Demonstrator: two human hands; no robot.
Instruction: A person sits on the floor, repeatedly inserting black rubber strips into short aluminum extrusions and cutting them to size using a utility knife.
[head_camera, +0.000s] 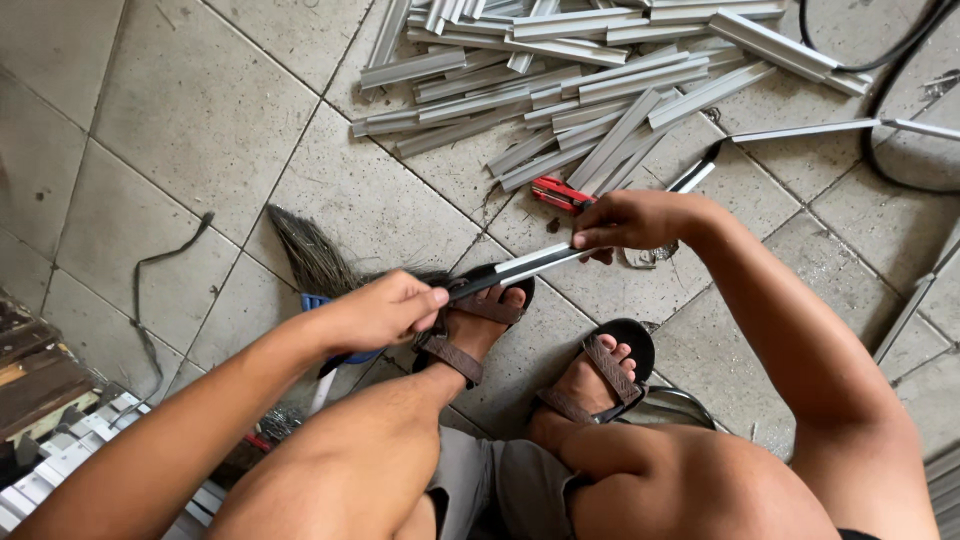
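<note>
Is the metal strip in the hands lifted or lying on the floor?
Lifted. The strip runs between the left hand and right hand, above the sandalled foot, clear of the tiles.

Floor clutter, tiled floor (180, 120).
Pile of cut grey metal profiles (570, 85) at top; red utility knife (560, 193) just below it. Broom (315, 262) with blue head lies left. Black cable (900, 60) top right, loose dark strip (150, 270) far left.

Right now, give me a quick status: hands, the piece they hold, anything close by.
Left hand pinches black strip at near end. Right hand grips metal bar. Red cutter, broom close by.
</note>
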